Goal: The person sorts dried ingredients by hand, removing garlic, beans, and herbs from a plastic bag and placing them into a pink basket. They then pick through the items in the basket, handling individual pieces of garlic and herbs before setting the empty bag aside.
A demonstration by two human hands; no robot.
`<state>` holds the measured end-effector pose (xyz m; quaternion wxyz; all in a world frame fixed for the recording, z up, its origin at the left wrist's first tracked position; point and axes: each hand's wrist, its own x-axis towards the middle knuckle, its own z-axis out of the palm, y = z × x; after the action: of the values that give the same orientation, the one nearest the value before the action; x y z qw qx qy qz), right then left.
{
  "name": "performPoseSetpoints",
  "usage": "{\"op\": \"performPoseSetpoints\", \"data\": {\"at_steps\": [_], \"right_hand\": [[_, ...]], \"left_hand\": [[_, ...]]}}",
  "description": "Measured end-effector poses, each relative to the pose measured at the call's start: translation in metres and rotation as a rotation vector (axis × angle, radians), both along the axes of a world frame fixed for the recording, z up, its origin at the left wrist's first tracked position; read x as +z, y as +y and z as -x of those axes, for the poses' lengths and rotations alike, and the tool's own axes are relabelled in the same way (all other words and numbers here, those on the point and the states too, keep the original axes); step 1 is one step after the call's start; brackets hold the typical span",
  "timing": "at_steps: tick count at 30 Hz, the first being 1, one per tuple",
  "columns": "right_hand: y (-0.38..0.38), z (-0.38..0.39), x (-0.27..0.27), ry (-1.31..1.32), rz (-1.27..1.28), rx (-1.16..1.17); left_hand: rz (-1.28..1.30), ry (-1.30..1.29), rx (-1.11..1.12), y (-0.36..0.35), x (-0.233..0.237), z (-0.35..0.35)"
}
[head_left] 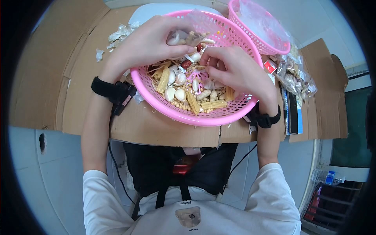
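Note:
A pink perforated plastic basket (184,117) sits before me, holding a mix of garlic cloves (180,94), peanuts (203,94), yellow dried sticks (214,104), soybeans and red dates (186,64). My left hand (166,41) is over the basket's far left part, closed around a clear plastic bag (199,18) with garlic and peanuts showing in it. Lower and to the right, my right hand (231,66) hangs just above the mix. Its fingers are loosely bent and apart, with nothing visible between them.
Behind at the right stands a smaller pink basket (282,49) with clear plastic in it. Bagged dry goods (293,72) and a blue-and-black box (293,113) lie at the right. Garlic skins (121,33) are scattered on the cardboard-covered table (164,131) at the left.

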<state>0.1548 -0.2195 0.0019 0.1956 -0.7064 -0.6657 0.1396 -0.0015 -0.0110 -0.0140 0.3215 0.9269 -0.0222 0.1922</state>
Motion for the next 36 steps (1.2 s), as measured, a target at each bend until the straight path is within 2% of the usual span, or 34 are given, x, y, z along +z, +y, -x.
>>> {"op": "performPoseSetpoints", "data": {"at_steps": [4, 7, 9, 11, 14, 16, 18, 26, 28, 32, 34, 36], "right_hand": [[0.000, 0.001, 0.000, 0.040, 0.032, 0.007], [0.003, 0.001, 0.001, 0.063, 0.027, 0.027], [0.002, -0.001, -0.003, 0.067, 0.016, 0.018], [0.001, -0.004, -0.010, 0.030, -0.150, -0.006], [0.000, 0.005, 0.005, 0.057, -0.066, -0.025], [0.000, 0.001, 0.001, 0.054, -0.001, 0.030], [0.000, 0.001, 0.002, 0.051, 0.086, 0.099], [0.001, -0.006, -0.010, -0.017, 0.059, 0.168], [0.002, -0.005, -0.007, -0.012, 0.073, 0.161], [0.002, -0.006, -0.008, -0.020, 0.091, 0.156], [0.000, -0.004, -0.009, -0.022, 0.094, 0.161], [0.000, -0.003, -0.007, 0.002, 0.092, 0.144]], "left_hand": [[-0.018, 0.044, 0.013, -0.002, 0.003, 0.001], [0.046, -0.074, -0.052, -0.003, 0.000, 0.001], [0.034, -0.048, -0.031, -0.003, 0.001, 0.002], [0.028, -0.017, -0.017, -0.003, 0.002, 0.002], [-0.001, 0.102, 0.035, -0.003, 0.004, 0.001], [-0.038, -0.033, -0.006, 0.001, -0.001, 0.000], [-0.025, -0.033, 0.003, 0.001, -0.003, 0.000], [-0.002, 0.109, 0.054, -0.005, 0.006, 0.002], [0.041, -0.077, -0.052, -0.003, -0.001, 0.001], [0.004, -0.115, -0.056, -0.002, -0.003, -0.001], [-0.011, 0.041, 0.045, -0.003, 0.001, 0.002], [-0.010, 0.060, 0.049, -0.006, 0.006, 0.004]]}}
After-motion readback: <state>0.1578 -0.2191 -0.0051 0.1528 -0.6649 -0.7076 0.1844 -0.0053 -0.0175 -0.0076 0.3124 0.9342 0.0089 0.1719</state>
